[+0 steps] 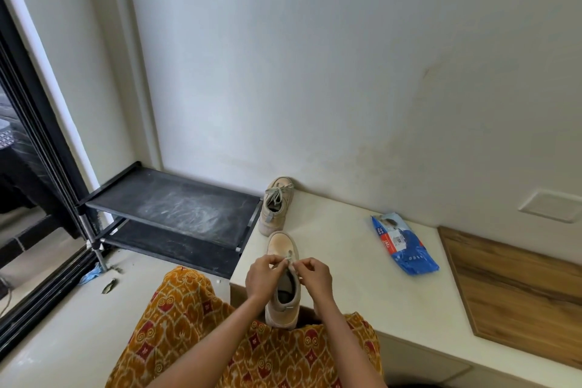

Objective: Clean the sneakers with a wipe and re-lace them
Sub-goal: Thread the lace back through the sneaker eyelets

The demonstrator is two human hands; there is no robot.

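We pinch the grey lace (289,257) of a beige suede sneaker (282,285) at the cream worktop's (346,261) near edge, left hand (263,277) and right hand (313,276) each grasping a strand; its laced twin (275,206) stands beyond.

A single wide-angle head view looks forward and steeply down from the person's own height, facing a white wall (315,57). The tabletop (362,261) lies close below, the shoe rack (176,208) at lower left.
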